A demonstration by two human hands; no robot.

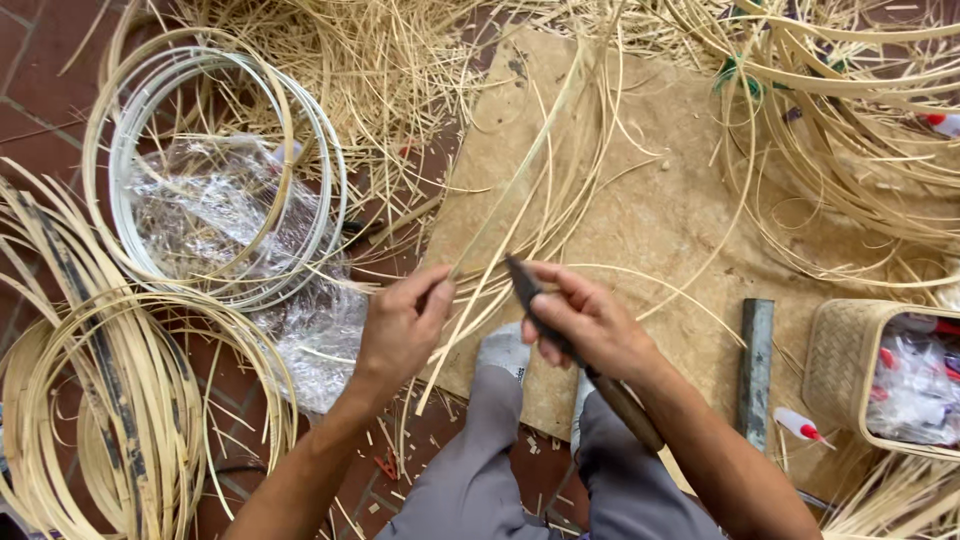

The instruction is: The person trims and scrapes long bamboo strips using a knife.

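My left hand (403,322) pinches a thin pale bamboo strip (520,170) that runs up and to the right over a tan board (660,210). My right hand (590,325) grips a knife with a dark blade (522,283) and a brown wooden handle (625,400). The blade tip sits beside the strip, close to my left fingers. My grey-clad knees (500,450) and a grey sock are below both hands.
White hoops (225,170) with crumpled clear plastic lie at the left, and coiled bamboo strips (110,400) at the lower left. Loose strips cover the top and right. A grey metal bar (755,370) and a woven basket (840,365) are at the right.
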